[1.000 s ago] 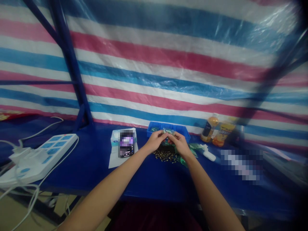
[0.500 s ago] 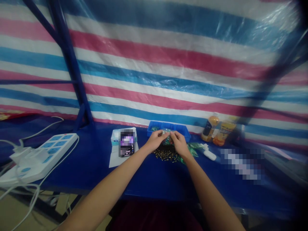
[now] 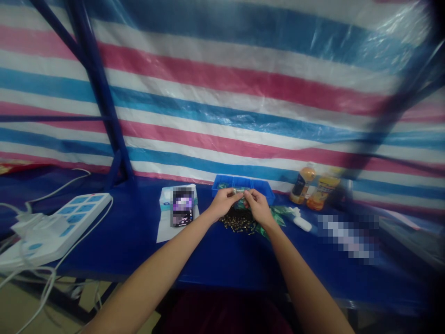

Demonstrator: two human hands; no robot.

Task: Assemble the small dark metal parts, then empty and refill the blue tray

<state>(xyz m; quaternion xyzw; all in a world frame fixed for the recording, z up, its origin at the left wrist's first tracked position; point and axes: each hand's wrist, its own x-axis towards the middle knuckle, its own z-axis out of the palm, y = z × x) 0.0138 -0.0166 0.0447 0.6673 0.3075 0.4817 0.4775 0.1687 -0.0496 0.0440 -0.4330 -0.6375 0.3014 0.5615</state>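
Note:
Both hands meet over a pile of small brass-coloured metal parts (image 3: 239, 224) on the blue table. My left hand (image 3: 223, 202) and my right hand (image 3: 257, 204) pinch the two sides of a small clear plastic bag (image 3: 239, 200) with a greenish tint. What the bag holds is too small to make out. Just behind the hands stands a blue divided tray (image 3: 262, 185), with something greenish in its left compartment. Green plastic packaging (image 3: 278, 216) lies beside my right wrist.
A phone (image 3: 182, 206) leans on a white and teal box (image 3: 167, 197) to the left. Further left is a white power strip (image 3: 69, 218) with cables. Two orange drink bottles (image 3: 303, 185) and a small white case (image 3: 302, 223) are at the right.
Both hands stay at nearly the same place, still holding the bag. Its top edge looks slightly flatter and wider between the fingers.

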